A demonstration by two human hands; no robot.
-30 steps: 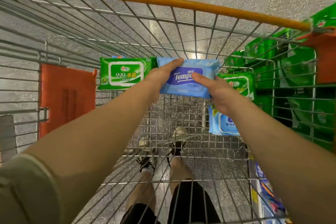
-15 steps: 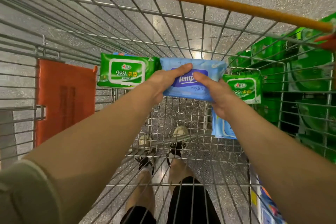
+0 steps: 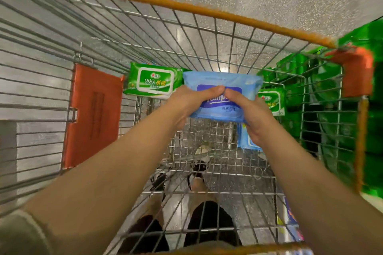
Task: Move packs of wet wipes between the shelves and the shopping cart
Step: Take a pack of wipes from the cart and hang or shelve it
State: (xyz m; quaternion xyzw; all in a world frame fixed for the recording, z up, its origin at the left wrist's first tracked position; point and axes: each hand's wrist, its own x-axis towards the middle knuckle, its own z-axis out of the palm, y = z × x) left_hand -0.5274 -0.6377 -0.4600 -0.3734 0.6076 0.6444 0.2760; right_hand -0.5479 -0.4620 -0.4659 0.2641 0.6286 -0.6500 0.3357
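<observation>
Both hands hold the soft blue plastic pack of wet wipes point(image 3: 221, 95) over the inside of the wire shopping cart with the orange rim point(image 3: 207, 33). The left hand point(image 3: 186, 103) and the right hand point(image 3: 248, 118) each curl round a lower corner, thumbs pressed on the printed face. A second ago the thumbs sat apart at the two ends of the label; now their tips nearly meet at its middle, and the pack stands higher against the cart's far wall. I judge that it is being lifted out towards the shelves, not set down. Its long axis runs left to right, roughly level, with the label facing the camera and reading upright. A green pack of wet wipes point(image 3: 153, 83) lies just beside its left end, a second green pack point(image 3: 271, 101) behind its right end
</observation>
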